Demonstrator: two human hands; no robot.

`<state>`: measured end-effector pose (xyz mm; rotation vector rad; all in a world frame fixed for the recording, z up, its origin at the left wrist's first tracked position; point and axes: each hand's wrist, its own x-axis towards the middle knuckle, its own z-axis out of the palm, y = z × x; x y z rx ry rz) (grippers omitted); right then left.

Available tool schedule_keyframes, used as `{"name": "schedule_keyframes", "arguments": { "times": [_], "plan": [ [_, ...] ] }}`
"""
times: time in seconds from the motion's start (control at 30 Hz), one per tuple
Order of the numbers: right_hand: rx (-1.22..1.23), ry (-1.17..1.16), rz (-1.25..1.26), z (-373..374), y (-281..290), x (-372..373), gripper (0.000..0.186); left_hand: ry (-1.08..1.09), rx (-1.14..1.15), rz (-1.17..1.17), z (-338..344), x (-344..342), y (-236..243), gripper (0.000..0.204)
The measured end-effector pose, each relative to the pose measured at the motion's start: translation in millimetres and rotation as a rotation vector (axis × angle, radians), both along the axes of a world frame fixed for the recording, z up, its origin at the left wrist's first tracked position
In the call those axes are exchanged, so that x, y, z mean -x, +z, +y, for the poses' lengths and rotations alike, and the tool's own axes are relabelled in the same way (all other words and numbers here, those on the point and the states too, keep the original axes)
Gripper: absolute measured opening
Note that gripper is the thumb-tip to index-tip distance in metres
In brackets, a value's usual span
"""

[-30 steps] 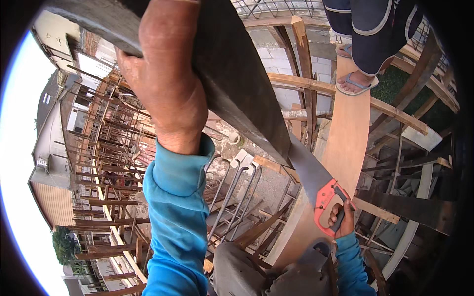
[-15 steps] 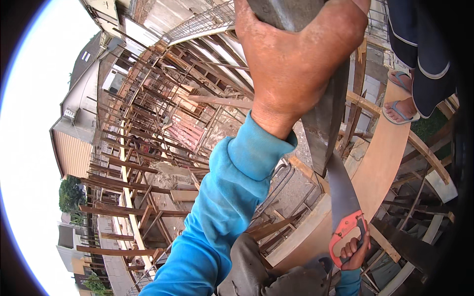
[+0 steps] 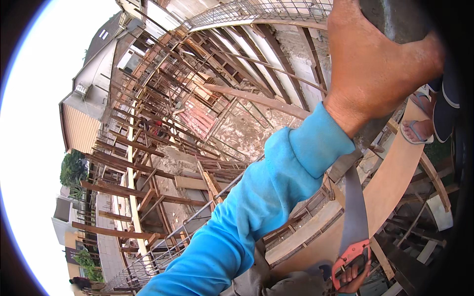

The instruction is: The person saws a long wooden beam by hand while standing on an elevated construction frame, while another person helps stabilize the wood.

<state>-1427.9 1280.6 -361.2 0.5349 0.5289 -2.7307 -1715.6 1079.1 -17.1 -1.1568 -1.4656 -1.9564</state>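
My left hand (image 3: 380, 69), in a blue sleeve, is wrapped round a grey, weathered timber (image 3: 390, 17) close to the camera. The timber slants down behind my wrist, and its lower end shows beyond the cuff. My right hand (image 3: 356, 276) grips the red and black handle of a handsaw (image 3: 354, 212) low on the right. The saw's blade points up and away from me, its tip by the timber's lower end. Whether the teeth touch the wood, I cannot tell. Below the saw lies a pale plywood board (image 3: 390, 182).
Another person's sandalled feet (image 3: 416, 128) stand on the board's far end. Wooden props and beams (image 3: 148, 167) fill the left, with a drop to the ground below. Rebar cages (image 3: 261, 11) run along the far wall and at lower left. Loose timbers (image 3: 410, 246) lie at right.
My left hand and the timber have shifted right in the picture. The handsaw has moved slightly lower, its blade now more upright. The whole view has turned a little left.
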Motion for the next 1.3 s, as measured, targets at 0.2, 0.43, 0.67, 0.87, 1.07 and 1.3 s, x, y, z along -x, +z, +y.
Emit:
{"name": "schedule_keyframes", "arguments": {
  "times": [0.2, 0.43, 0.67, 0.87, 1.07, 1.3],
  "plan": [
    [-0.302, -0.193, -0.196, -53, -28, 129, 0.032, 0.019, 0.016, 0.031, 0, -9, 2, 0.042],
    [0.642, 0.486, 0.945, 31, -63, -27, 0.052, -0.016, 0.006, 0.088, 11, -2, 5, 0.046],
    [-0.189, -0.217, -0.199, -58, -15, 135, 0.038, 0.066, 0.095, 0.114, 7, -12, 12, 0.049],
    [-0.265, -0.100, -0.322, -22, -16, 19, 0.052, -0.024, 0.059, 0.191, 8, -1, 14, 0.051],
    [-0.188, -0.068, -0.100, -2, -9, -15, 0.044, -0.564, -0.288, -0.427, 19, -1, 3, 0.052],
    [-0.228, -0.222, -0.067, -45, -76, 113, 0.029, 0.008, 0.153, 0.086, -2, -12, 20, 0.057]
  ]
}}
